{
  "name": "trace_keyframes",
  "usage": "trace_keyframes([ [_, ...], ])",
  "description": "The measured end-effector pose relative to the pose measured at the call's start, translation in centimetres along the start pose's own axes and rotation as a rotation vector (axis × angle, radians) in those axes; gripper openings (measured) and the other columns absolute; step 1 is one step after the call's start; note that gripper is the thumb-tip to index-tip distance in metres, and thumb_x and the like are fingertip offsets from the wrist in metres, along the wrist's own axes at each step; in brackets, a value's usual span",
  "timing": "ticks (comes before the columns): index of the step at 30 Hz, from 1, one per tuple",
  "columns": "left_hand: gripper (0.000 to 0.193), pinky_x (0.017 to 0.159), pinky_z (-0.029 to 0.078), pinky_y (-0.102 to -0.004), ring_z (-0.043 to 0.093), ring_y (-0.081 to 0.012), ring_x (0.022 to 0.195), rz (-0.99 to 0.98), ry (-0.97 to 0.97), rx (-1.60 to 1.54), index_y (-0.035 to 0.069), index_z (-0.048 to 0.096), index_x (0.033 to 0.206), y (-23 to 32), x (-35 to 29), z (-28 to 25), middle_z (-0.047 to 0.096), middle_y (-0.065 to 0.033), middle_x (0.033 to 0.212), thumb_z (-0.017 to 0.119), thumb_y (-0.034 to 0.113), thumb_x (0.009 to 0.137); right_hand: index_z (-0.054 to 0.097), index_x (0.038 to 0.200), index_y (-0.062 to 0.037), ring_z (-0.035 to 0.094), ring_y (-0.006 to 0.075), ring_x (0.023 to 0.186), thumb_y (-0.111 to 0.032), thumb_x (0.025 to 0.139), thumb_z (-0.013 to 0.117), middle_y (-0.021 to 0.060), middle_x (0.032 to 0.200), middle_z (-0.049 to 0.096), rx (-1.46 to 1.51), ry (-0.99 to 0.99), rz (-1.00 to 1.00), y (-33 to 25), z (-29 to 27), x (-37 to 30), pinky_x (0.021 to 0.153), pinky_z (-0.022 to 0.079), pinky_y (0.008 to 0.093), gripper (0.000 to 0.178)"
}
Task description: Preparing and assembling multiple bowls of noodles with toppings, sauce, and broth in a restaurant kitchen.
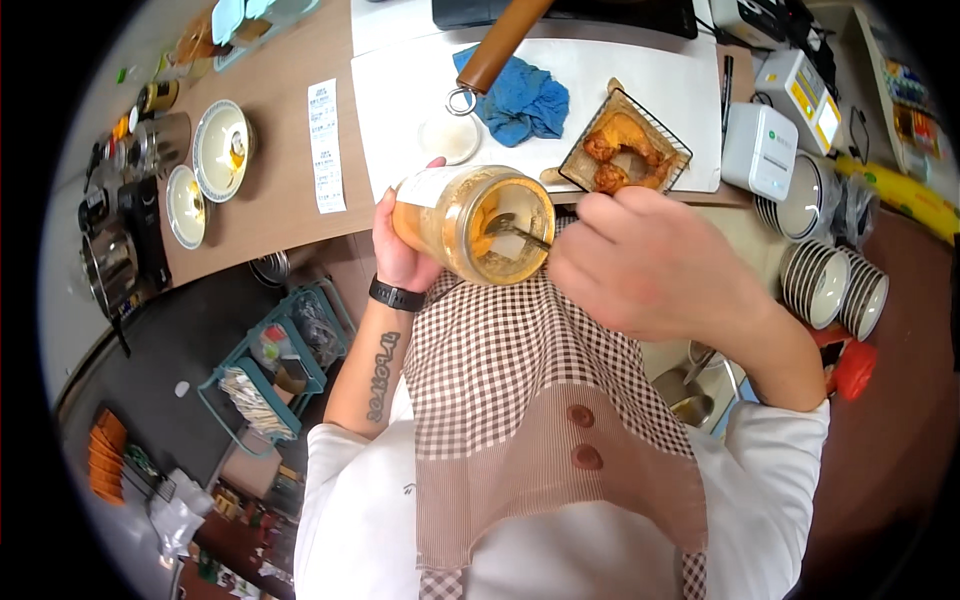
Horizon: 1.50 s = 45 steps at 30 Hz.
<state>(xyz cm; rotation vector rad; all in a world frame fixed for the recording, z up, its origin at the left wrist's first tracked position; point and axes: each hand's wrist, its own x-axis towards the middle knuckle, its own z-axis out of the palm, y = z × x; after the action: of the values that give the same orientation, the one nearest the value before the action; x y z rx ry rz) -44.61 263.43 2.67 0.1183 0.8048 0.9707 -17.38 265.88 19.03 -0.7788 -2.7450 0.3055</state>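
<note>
My left hand [402, 258] is wrapped round a glass jar [455, 215], tipped on its side with its mouth turned toward the right. Orange powder clings to the inside of the jar and lies in it. My right hand [640, 265] is closed on the handle of a metal spoon [512, 230], whose head is inside the jar mouth. Just beyond my right hand, a wire basket [675, 172] lined with paper holds browned chicken legs [628, 140]. A round white lid [448, 138] lies on the white board beyond the jar.
A crumpled blue cloth [525, 100] lies on the white board [395, 90]. Overhead, a brown wooden handle [500, 45] juts in. Patterned bowls [205, 160] and a paper receipt [325, 145] are at left. White devices [760, 150] and stacked bowls [815, 285] stand at right.
</note>
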Motion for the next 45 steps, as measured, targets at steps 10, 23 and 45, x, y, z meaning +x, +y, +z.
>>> trace_keyframes([
  [10, 0.078, 0.110, 0.041, -0.0461, 0.050, -0.0328, 0.131, -0.160, -0.067, 0.055, -0.001, 0.030, 0.152, 1.1, 0.2, 1.3, 0.051, -0.0222, 0.141, 0.029, 0.056, 0.099, 0.055, 0.067, -0.0126, 0.054, 0.0153, 0.070, -0.021, 0.073, 0.061, -0.0017, 0.067, 0.050, -0.186, -0.020, 0.064, -2.2, 0.3, -0.6, 0.058, 0.042, 0.0283, 0.013],
  [23, 0.078, 0.107, 0.044, -0.0432, 0.055, -0.0308, 0.125, -0.218, -0.113, 0.060, 0.000, 0.033, 0.151, 1.7, -0.4, 1.0, 0.055, -0.0201, 0.137, 0.031, 0.056, 0.098, 0.053, 0.067, -0.0118, 0.057, 0.0168, 0.072, -0.020, 0.072, 0.061, 0.0007, 0.067, 0.050, -0.046, -0.080, 0.254, -4.6, -0.4, 0.8, 0.060, 0.049, 0.0297, 0.013],
  [45, 0.070, 0.112, 0.039, -0.0418, 0.050, -0.0306, 0.131, -0.207, -0.134, 0.090, -0.002, 0.038, 0.148, 1.1, -0.1, 1.7, 0.052, -0.0199, 0.141, 0.031, 0.049, 0.100, 0.054, 0.069, 0.0004, 0.051, 0.0254, 0.048, -0.009, 0.087, 0.063, 0.0113, 0.059, 0.052, 0.573, 0.361, 0.711, -4.1, 2.8, -4.6, 0.049, 0.041, 0.0371, 0.022],
])
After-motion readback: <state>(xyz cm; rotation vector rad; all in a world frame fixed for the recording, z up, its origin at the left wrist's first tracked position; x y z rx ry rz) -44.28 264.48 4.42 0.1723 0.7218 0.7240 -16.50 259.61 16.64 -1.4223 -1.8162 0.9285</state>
